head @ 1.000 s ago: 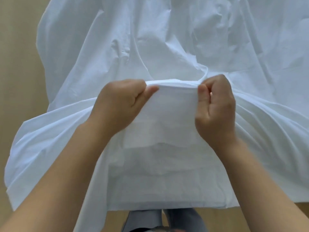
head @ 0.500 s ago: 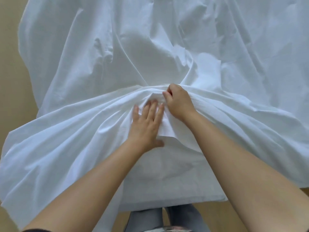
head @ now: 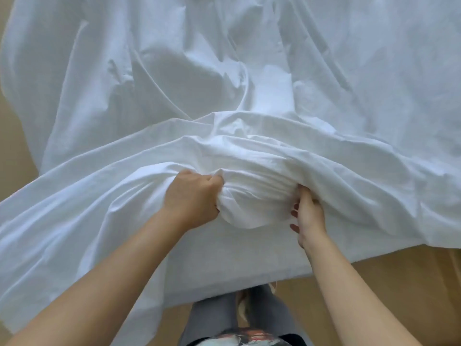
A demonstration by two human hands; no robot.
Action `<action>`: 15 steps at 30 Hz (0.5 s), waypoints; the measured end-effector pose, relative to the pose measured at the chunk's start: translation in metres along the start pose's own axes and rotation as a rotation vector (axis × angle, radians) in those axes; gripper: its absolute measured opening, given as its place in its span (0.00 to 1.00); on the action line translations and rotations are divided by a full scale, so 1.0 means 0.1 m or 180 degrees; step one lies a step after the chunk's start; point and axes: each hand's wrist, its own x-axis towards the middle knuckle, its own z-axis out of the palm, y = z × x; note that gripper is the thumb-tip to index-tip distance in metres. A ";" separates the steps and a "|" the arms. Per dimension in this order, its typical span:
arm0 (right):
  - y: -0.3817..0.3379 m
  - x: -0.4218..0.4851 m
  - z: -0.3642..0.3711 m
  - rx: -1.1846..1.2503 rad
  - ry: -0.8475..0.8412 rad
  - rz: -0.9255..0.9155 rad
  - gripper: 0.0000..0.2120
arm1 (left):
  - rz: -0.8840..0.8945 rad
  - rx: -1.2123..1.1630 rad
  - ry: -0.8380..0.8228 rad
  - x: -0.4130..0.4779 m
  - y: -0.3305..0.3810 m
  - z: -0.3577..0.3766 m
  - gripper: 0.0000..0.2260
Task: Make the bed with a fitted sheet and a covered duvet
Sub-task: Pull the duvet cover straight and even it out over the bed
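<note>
A large white duvet cover (head: 249, 78) lies rumpled over the bed and fills most of the view. At its near edge a rounded bundle of white fabric (head: 252, 203) bulges between my hands. My left hand (head: 192, 198) is clenched on the bundle's left side, with gathered cloth in its fist. My right hand (head: 308, 213) grips the bundle's right side, fingers curled into the folds. Whether the bundle is the duvet or only gathered cover I cannot tell.
The cloth's hem (head: 224, 290) hangs down in front of my grey-trousered legs (head: 239, 318). Tan floor (head: 389, 290) shows at the lower right and along the left edge.
My hands have moved apart and nearer to me. The left hand, flat on the cloth before, is now a fist, and fabric has bunched into a bulge between them.
</note>
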 end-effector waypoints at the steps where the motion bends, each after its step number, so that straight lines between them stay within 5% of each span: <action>1: 0.00 -0.01 -0.09 0.0644 -0.0194 0.0472 0.23 | 0.0126 -0.0062 0.0113 -0.14 0.11 -0.10 0.16; 4: -0.10 0.00 -0.39 0.2072 -0.1064 0.0657 0.30 | 0.0339 -0.0166 0.0092 -0.55 0.54 -0.36 0.17; 6: -0.20 -0.05 -0.60 0.2378 -0.1265 0.0404 0.25 | 0.0447 -0.0180 0.0075 -0.77 0.86 -0.53 0.14; 11: -0.36 -0.34 -1.12 0.2019 -0.1173 0.0752 0.10 | 0.0384 -0.0030 0.0047 -1.20 1.47 -0.87 0.15; 15: -0.61 -0.75 -1.66 0.2266 -0.1127 0.0216 0.06 | 0.0140 0.0380 0.0432 -1.42 1.71 -1.21 0.13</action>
